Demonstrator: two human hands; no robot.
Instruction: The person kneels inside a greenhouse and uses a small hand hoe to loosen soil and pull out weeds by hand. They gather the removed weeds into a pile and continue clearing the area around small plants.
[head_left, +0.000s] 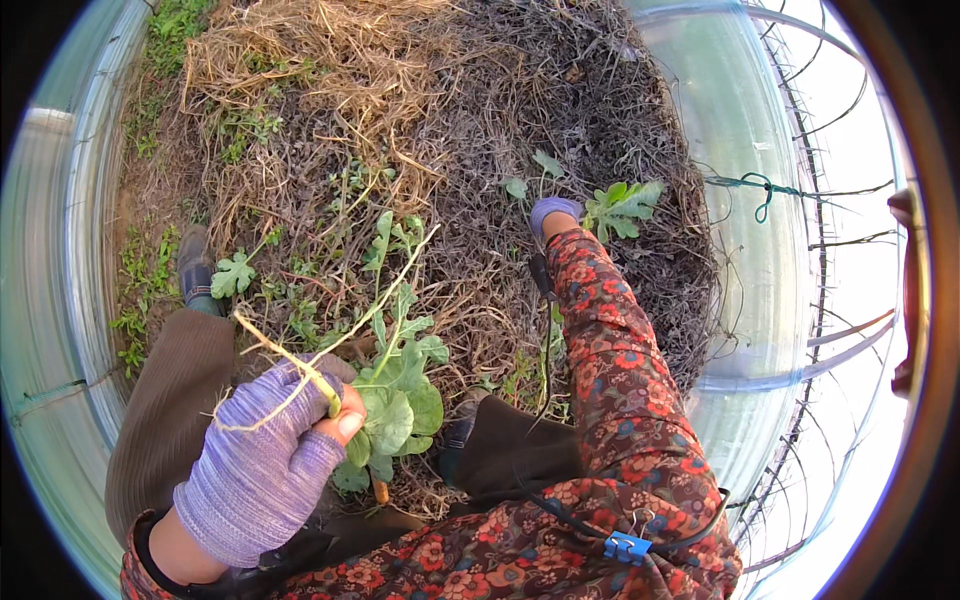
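Note:
My left hand (262, 450), in a lilac knit glove with bare fingertips, is closed around a pale stem with thin bare roots (289, 356). Beside these fingers is a clump of lobed and rounded green leaves (401, 405), much like a watermelon seedling; whether it joins the held stem is hidden. My right hand (553, 212), gloved in lilac too, reaches out low over the dark dry plant litter (510, 112). Its fingers are hidden from view. A lobed leaf (622, 210) lies just right of it, and smaller leaves (550, 163) rise beyond.
Clear plastic sheeting (757, 247) rises at the right, with a green cord (761, 184) tied on it. More sheeting (56, 247) stands at the left. Straw (322, 52) covers the far ground. My shoe (195, 262) is beside a lobed leaf (233, 274). A blue binder clip (627, 548) hangs at my waist.

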